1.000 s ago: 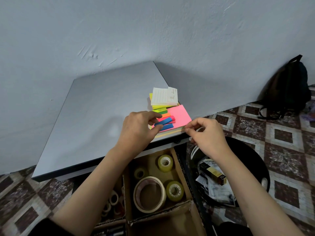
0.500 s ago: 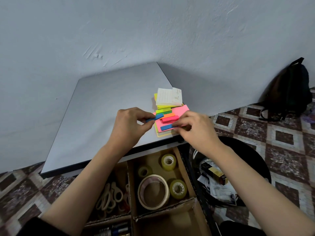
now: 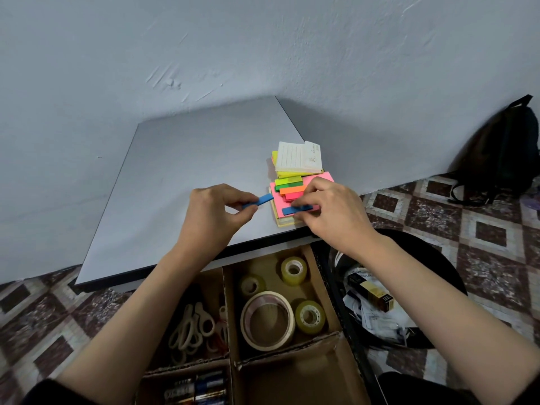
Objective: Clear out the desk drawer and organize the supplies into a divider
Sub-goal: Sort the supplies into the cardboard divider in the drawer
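Observation:
On the grey desk, near its right front corner, lies a pink sticky-note pad with green, orange and pink flag strips on top. Behind it sits a white lined note pad on a yellow pad. My left hand pinches a blue flag strip just left of the pink pad, lifted off it. My right hand pinches a second blue strip lying on the pad's front edge. Below the desk stands a cardboard divider.
The divider's compartments hold tape rolls, white-handled scissors and batteries. A black bin with papers and a small box stands to the right on the tiled floor. A dark backpack leans against the wall.
My left hand has lifted one blue strip off the pink pad and drawn it left. My right hand moved from the desk edge onto the pad and took hold of the other blue strip.

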Demonstrator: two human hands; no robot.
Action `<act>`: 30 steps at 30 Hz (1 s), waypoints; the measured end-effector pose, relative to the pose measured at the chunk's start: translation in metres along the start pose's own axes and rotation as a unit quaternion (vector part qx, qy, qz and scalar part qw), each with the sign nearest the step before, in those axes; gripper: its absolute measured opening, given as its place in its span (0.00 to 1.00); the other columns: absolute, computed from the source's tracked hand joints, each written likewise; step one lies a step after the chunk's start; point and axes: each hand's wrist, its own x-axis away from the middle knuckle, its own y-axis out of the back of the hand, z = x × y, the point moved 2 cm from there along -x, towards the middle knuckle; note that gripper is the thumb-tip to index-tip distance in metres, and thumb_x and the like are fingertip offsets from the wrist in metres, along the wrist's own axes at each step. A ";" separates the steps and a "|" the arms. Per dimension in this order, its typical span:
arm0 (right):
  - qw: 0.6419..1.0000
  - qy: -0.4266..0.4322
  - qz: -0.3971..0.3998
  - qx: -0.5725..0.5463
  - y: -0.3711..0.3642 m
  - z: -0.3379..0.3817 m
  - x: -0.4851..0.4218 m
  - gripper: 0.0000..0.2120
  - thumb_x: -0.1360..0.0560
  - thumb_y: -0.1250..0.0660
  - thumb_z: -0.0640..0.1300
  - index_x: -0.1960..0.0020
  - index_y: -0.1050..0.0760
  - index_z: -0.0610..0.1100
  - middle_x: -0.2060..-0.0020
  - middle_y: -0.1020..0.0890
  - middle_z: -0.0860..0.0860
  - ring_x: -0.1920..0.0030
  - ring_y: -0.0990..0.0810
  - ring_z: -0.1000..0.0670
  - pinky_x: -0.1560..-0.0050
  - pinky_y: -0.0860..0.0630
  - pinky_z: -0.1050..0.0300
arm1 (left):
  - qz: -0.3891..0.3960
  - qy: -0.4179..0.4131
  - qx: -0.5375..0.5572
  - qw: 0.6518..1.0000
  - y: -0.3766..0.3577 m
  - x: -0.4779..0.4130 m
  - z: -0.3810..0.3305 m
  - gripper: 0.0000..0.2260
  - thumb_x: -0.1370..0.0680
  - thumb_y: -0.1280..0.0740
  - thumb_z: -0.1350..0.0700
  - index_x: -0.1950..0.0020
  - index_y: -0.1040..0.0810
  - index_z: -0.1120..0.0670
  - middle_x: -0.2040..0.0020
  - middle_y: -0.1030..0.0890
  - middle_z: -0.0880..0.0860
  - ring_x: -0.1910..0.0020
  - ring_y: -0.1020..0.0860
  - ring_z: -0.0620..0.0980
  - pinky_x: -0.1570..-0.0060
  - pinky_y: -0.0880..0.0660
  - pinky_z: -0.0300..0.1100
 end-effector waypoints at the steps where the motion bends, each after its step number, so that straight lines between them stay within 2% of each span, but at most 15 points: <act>1: 1.000 -0.001 0.000 0.001 0.000 0.000 0.000 0.13 0.24 0.35 0.49 0.41 0.21 0.50 0.45 0.24 0.53 0.45 0.27 0.52 0.55 0.35 0.62 | 0.000 0.002 0.002 1.000 0.000 0.001 0.001 0.07 0.29 0.27 0.63 0.53 0.15 0.57 0.61 0.20 0.47 0.64 0.23 0.38 0.57 0.30 0.23; 11: 0.999 0.009 0.035 0.031 0.003 0.006 -0.007 0.12 0.25 0.33 0.47 0.43 0.21 0.46 0.45 0.24 0.51 0.45 0.26 0.50 0.52 0.32 0.60 | 0.003 0.030 0.009 1.000 0.005 0.010 0.004 0.06 0.29 0.28 0.62 0.52 0.15 0.55 0.61 0.20 0.46 0.64 0.22 0.37 0.56 0.29 0.23; 15: 0.999 0.014 0.041 0.032 0.005 0.008 -0.007 0.11 0.26 0.33 0.47 0.45 0.21 0.45 0.45 0.23 0.51 0.46 0.25 0.51 0.53 0.33 0.62 | 0.001 0.037 0.024 0.999 0.007 0.016 0.004 0.06 0.29 0.27 0.62 0.52 0.16 0.55 0.61 0.20 0.45 0.62 0.22 0.35 0.56 0.30 0.22; 22: 0.999 -0.001 0.036 0.021 0.005 0.009 -0.005 0.10 0.28 0.31 0.47 0.49 0.22 0.43 0.49 0.22 0.50 0.48 0.25 0.50 0.56 0.34 0.61 | 0.006 0.054 0.033 0.998 0.016 0.029 0.004 0.07 0.29 0.28 0.62 0.51 0.16 0.56 0.60 0.20 0.46 0.61 0.21 0.39 0.57 0.30 0.21; 30: 0.998 -0.041 -0.007 -0.044 0.012 0.003 0.006 0.07 0.30 0.29 0.44 0.54 0.21 0.42 0.58 0.23 0.53 0.60 0.29 0.54 0.58 0.32 0.59 | 0.006 0.070 0.049 0.996 0.022 0.037 0.006 0.07 0.29 0.28 0.61 0.51 0.16 0.56 0.58 0.19 0.47 0.59 0.20 0.41 0.55 0.28 0.22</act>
